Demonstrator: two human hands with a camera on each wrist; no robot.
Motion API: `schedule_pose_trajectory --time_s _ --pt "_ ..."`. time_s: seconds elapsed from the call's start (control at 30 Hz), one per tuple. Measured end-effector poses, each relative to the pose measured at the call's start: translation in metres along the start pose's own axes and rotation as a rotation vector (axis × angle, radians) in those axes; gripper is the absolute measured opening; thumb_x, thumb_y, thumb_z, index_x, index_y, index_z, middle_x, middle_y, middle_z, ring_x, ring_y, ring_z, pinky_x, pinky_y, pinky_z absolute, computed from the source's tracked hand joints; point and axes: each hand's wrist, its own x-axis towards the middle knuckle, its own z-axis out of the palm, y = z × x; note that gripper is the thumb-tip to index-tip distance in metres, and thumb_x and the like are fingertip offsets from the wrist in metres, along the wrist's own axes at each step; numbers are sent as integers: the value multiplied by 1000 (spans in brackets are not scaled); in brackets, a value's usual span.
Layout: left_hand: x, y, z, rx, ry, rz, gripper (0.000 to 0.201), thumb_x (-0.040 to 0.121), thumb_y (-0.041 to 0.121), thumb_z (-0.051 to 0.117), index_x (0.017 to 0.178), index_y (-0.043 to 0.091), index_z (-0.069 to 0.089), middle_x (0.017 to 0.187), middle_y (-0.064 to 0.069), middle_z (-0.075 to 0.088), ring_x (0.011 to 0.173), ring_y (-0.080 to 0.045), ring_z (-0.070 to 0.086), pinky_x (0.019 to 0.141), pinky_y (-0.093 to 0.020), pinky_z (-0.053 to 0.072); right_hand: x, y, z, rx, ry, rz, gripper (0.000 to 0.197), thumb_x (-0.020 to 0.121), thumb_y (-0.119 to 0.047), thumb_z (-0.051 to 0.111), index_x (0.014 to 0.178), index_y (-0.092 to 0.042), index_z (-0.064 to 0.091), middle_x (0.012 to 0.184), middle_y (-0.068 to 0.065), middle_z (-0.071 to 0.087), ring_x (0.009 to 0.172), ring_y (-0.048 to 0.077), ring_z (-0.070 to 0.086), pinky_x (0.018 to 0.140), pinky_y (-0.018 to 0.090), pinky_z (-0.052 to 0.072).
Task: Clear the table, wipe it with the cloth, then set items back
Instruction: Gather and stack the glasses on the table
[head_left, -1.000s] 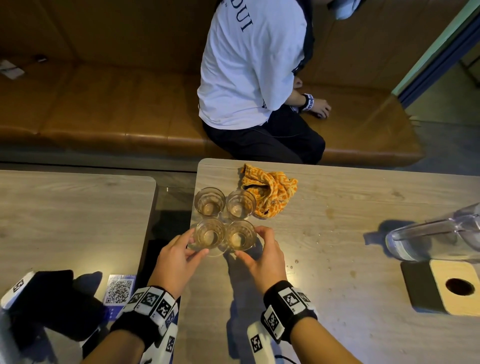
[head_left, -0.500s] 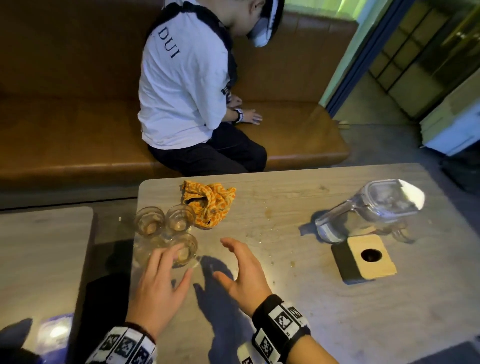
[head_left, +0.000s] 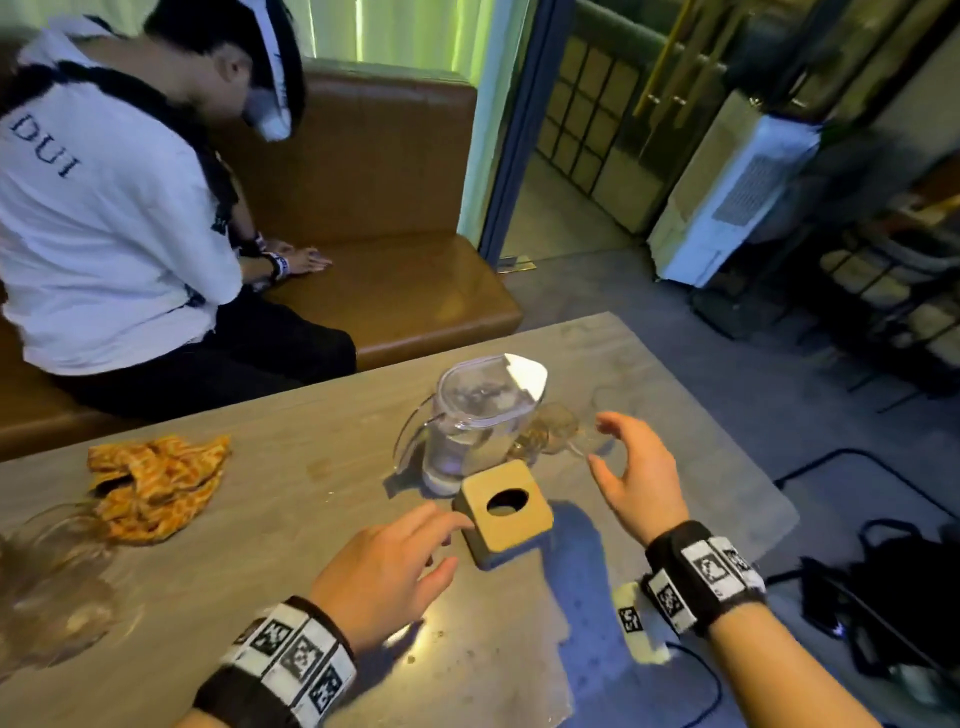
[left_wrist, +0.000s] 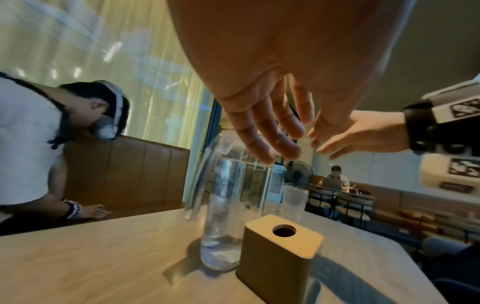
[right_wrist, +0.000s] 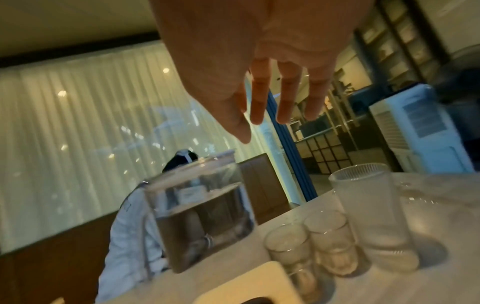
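A wooden block with a round hole (head_left: 506, 512) stands on the grey table (head_left: 260, 571), just in front of a clear lidded water pitcher (head_left: 475, 421). My left hand (head_left: 447, 540) is open, its fingertips at the block's left edge; contact is unclear. My right hand (head_left: 605, 441) hovers open to the right of the pitcher, above small glasses (right_wrist: 309, 242) and a tall frosted glass (right_wrist: 369, 205). An orange cloth (head_left: 156, 478) lies crumpled at the far left, beside several blurred glasses (head_left: 57, 561). Neither hand holds anything.
A person in a white shirt (head_left: 104, 208) sits on the brown bench (head_left: 389, 234) behind the table. A black bag and cables (head_left: 883, 597) lie on the floor past the table's right edge. A white cooler unit (head_left: 737, 197) stands at the back right.
Both hands have let go of the cluster of small glasses at the left and moved right to the wooden block and pitcher. The head view has swung right with them.
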Motion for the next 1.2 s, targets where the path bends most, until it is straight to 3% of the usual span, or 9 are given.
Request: schedule_pose_trajectory --time_s 0.13,0.2,0.27,0.37,0.53,0.7,1.0,1.13,1.2 --pt "59 32 31 74 -83 -47 54 88 58 20 133 40 43 123 21 47 95 -2 58 81 -27 53 69 54 14 -379 -359 -65 60 84 -29 67 139 -24 42 131 5 53 124 32 45 101 50 38" --pt "88 44 43 113 -106 -69 54 89 57 20 134 38 43 121 18 47 97 -4 57 83 -28 52 107 63 29 -531 -500 -76 67 87 -34 65 145 -29 32 142 1 43 137 32 30 108 68 19" --pt "109 55 50 144 -113 -84 47 92 52 25 132 37 42 121 15 48 101 -9 57 84 -31 51 137 68 49 -638 -646 -99 61 93 -26 58 146 -30 28 149 1 36 146 34 16 102 81 -1" --pt "122 70 57 178 -161 -122 38 95 47 32 131 37 38 125 13 47 102 -12 58 84 -33 52 158 74 74 -823 -831 -174 60 97 -34 49 150 -34 22 157 4 29 149 35 3 90 86 -13" --pt "141 72 59 213 -117 -145 34 96 43 40 129 35 41 121 10 49 101 -13 56 82 -29 50 170 80 88 -845 -1042 -133 57 96 -37 50 149 -37 30 159 0 27 150 31 8 91 86 -12" --pt "198 93 81 278 -177 -143 39 96 38 49 133 31 43 126 6 48 109 -14 52 87 -28 47 179 119 70 -779 -936 -182 62 80 -36 72 135 -29 45 119 4 63 132 33 42 90 87 -10" --pt "280 48 112 715 -229 -381 54 97 25 49 145 8 31 148 -18 33 135 -37 32 112 -44 30 181 79 -18 -438 -485 -261 71 71 -49 73 132 -30 40 120 2 53 128 29 40 100 83 -3" --pt "305 28 134 781 -385 -602 63 99 18 44 152 5 13 159 -22 10 142 -53 15 116 -60 14 162 101 -39 -376 -452 -180 76 70 -56 72 134 -34 38 124 0 50 130 28 38 103 80 -1" --pt "308 21 142 804 -405 -639 59 100 16 39 152 5 14 158 -24 14 139 -49 26 114 -58 19 152 112 -40 -357 -459 -144 74 71 -57 72 133 -35 38 123 -2 49 129 27 39 103 80 1"
